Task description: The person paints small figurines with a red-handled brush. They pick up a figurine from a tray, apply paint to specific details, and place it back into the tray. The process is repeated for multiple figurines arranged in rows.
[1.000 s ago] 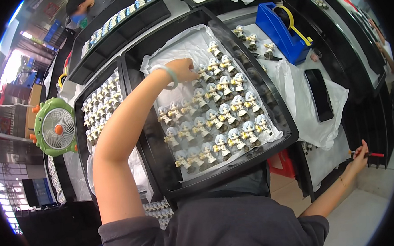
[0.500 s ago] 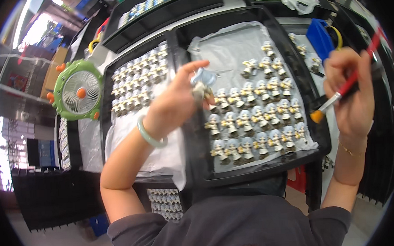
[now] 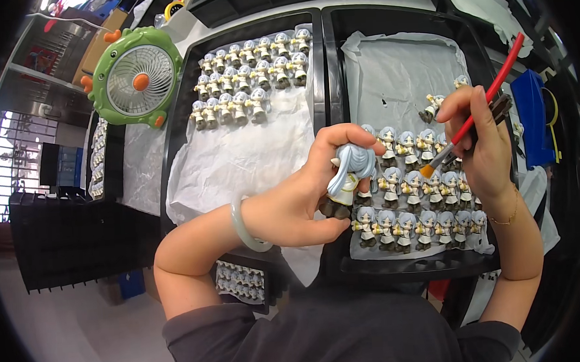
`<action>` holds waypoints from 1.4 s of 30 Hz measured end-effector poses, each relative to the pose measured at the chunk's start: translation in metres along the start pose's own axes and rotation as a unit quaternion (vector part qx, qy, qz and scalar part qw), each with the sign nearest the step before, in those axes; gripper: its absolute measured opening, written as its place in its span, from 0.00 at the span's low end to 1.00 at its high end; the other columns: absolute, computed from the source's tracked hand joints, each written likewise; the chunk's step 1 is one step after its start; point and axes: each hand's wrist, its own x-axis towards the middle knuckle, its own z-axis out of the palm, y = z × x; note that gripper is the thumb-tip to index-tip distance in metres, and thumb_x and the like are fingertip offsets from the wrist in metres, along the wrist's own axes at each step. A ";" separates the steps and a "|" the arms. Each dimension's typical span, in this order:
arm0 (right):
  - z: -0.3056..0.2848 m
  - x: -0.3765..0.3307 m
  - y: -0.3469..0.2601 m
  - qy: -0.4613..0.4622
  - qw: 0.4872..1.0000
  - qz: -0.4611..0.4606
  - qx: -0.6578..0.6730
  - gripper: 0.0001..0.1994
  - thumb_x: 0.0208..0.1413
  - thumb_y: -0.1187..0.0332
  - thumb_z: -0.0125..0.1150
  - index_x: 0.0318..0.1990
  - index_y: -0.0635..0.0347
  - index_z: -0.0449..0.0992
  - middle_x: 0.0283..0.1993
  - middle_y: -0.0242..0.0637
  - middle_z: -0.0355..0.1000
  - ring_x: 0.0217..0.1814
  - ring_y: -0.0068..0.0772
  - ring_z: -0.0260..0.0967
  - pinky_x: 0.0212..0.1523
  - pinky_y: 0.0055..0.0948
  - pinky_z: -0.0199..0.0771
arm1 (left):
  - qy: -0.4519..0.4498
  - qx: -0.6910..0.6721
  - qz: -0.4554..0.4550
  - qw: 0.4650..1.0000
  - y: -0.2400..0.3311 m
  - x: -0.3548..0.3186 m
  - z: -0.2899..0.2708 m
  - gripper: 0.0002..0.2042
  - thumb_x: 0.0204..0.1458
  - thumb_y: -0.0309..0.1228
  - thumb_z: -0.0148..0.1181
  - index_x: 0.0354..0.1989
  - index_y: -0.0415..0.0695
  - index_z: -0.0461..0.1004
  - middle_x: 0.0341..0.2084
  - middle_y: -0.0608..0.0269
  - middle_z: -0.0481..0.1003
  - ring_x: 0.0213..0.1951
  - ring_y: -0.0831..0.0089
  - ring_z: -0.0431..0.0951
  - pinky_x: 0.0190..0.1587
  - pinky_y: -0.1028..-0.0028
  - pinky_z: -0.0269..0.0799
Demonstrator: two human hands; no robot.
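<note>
My left hand (image 3: 291, 207), with a pale bangle at its wrist, grips a small figurine (image 3: 347, 178) with pale blue hair, a white outfit and dark feet. The figurine's back faces up, over the divide between two black trays. In my right hand (image 3: 489, 157) is a thin paintbrush (image 3: 505, 63) with a red handle, a metal collar and orange bristles. The bristles point down toward the left hand, apart from the held figurine. A dark brown-ended object (image 3: 500, 109) also shows by the right fingers; its kind is unclear. Below, rows of similar figurines (image 3: 426, 226) stand on white paper.
The right black tray (image 3: 412, 265) and the left black tray (image 3: 177, 138) lie side by side, paper-lined. More figurines (image 3: 238, 73) fill the left tray's far part. A green fan (image 3: 139, 81) stands at the far left, and a blue bin (image 3: 532, 117) at the right.
My left hand has brought the figurine nearer and turned it, so its back shows clearly. The right hand with the paintbrush has moved left and down toward it. The whole view has shifted.
</note>
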 end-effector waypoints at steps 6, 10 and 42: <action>-0.004 0.004 0.005 0.001 1.000 0.003 0.014 0.23 0.60 0.56 0.33 0.24 0.64 0.69 0.12 0.22 0.50 0.14 0.10 0.44 0.14 0.13 0.43 | 0.026 0.023 0.081 0.996 -0.015 0.007 -0.004 0.38 0.31 0.18 0.55 0.53 0.45 0.42 0.48 0.51 0.57 0.41 0.70 0.63 0.43 0.70 0.58; -0.004 0.004 0.006 -0.011 1.000 -0.006 0.012 0.23 0.60 0.57 0.32 0.23 0.64 0.69 0.12 0.24 0.51 0.14 0.10 0.45 0.15 0.13 0.44 | 0.061 0.326 0.104 0.938 -0.008 0.005 -0.011 0.34 0.26 0.23 0.62 0.49 0.44 0.55 0.41 0.56 0.63 0.38 0.68 0.64 0.40 0.71 0.57; -0.001 0.011 0.010 0.050 0.998 -0.025 -0.028 0.21 0.59 0.58 0.36 0.20 0.62 0.67 0.15 0.26 0.55 0.16 0.13 0.48 0.17 0.14 0.48 | 0.271 0.471 -0.076 0.836 -0.045 -0.007 -0.133 0.34 0.29 0.27 0.61 0.49 0.44 0.54 0.42 0.55 0.65 0.50 0.64 0.63 0.53 0.68 0.55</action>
